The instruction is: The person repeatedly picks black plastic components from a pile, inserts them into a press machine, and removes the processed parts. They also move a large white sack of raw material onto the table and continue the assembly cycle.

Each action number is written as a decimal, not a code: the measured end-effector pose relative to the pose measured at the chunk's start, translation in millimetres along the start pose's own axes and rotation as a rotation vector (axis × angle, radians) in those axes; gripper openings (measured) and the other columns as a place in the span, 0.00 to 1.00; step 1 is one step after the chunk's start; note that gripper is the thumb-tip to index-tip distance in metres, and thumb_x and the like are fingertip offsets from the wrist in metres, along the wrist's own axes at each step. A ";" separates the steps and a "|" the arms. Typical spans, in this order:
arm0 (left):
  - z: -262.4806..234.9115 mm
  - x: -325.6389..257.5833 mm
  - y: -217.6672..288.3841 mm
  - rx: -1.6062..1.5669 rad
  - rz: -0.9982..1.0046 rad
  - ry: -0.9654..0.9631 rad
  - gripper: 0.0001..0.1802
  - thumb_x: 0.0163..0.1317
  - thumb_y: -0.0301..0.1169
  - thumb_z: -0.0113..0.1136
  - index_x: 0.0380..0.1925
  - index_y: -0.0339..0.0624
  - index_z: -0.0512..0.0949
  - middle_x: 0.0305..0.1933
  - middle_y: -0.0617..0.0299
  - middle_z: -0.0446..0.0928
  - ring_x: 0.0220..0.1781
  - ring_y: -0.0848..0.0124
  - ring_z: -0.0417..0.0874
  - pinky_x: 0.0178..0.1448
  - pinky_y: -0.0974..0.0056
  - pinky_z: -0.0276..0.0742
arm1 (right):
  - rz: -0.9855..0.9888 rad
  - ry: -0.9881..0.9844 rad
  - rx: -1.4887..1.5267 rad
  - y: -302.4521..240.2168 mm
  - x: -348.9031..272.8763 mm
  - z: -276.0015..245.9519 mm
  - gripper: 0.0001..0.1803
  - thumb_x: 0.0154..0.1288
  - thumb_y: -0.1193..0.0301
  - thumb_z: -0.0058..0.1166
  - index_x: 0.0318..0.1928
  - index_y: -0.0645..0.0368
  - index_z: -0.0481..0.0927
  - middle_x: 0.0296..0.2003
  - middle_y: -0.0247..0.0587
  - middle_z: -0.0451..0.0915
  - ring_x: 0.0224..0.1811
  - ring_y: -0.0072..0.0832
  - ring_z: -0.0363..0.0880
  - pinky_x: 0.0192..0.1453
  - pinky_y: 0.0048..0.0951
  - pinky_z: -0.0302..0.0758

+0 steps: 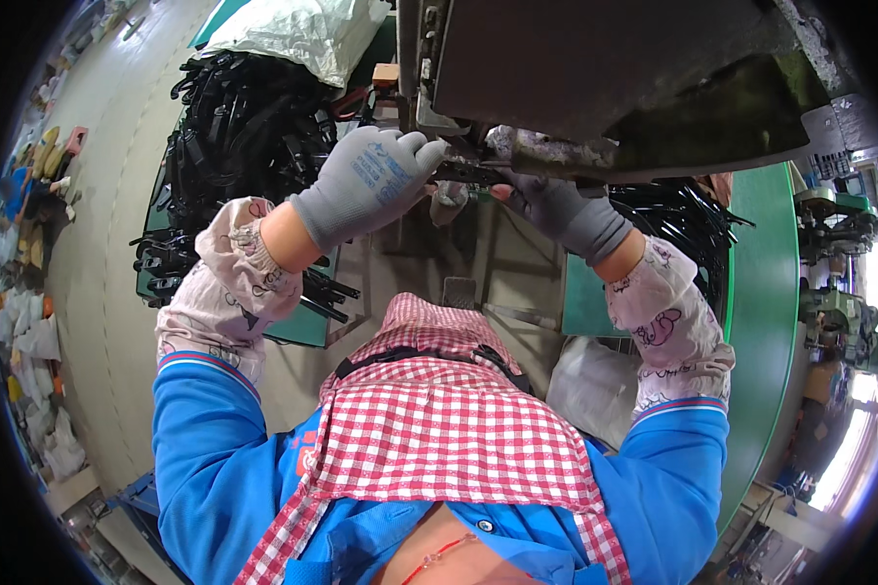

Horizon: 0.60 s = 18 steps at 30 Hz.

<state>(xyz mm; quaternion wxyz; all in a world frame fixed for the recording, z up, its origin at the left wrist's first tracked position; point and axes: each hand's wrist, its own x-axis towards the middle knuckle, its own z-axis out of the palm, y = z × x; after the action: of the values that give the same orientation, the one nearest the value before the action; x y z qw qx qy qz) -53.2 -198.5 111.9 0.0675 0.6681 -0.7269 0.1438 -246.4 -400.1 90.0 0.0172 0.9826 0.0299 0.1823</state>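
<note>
Head view: both gloved hands worked a small dark part at the mouth of a machine.

At 12 o'clock the left hand (366, 180) curled its grip around the small dark part (463, 174), while the right hand (556, 207) pinched the part's other end just under the machine's dark housing (595, 68); how firmly the fingers closed was hard to tell, since the housing shaded them. The step looked like seating the part in the machine. The next move would call for steady alignment. Black parts (234, 127) were heaped on the green surface (766, 292) at 10 o'clock.
</note>
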 end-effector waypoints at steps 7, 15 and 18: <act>6.8 17.8 -31.2 -0.200 0.205 -0.251 0.19 0.63 0.39 0.62 0.45 0.36 0.71 0.34 0.53 0.80 0.38 0.53 0.85 0.40 0.54 0.79 | 0.341 -0.659 0.489 -0.6 21.3 -11.6 0.31 0.76 0.43 0.35 0.58 0.55 0.75 0.35 0.54 0.82 0.38 0.52 0.82 0.46 0.47 0.77; 12.0 47.5 -47.7 -0.329 0.056 -0.734 0.16 0.64 0.35 0.59 0.46 0.34 0.74 0.42 0.48 0.82 0.46 0.52 0.84 0.51 0.53 0.80 | 0.575 -0.711 0.655 -20.2 23.7 -22.5 0.24 0.76 0.46 0.40 0.48 0.53 0.74 0.29 0.38 0.80 0.31 0.35 0.80 0.37 0.37 0.75; -18.8 49.7 -27.8 -0.166 0.133 -0.580 0.17 0.62 0.38 0.60 0.43 0.36 0.77 0.47 0.49 0.81 0.53 0.53 0.81 0.57 0.49 0.77 | 0.837 -0.876 1.318 4.1 23.8 -8.3 0.21 0.76 0.48 0.43 0.49 0.52 0.76 0.26 0.26 0.74 0.25 0.18 0.72 0.30 0.23 0.71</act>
<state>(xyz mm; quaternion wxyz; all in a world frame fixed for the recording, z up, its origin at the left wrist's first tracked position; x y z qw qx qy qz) -32.2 -242.0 147.5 -0.0981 0.6243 -0.7674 -0.1086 -227.0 -402.5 106.4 -0.6089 0.7048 -0.2416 -0.2722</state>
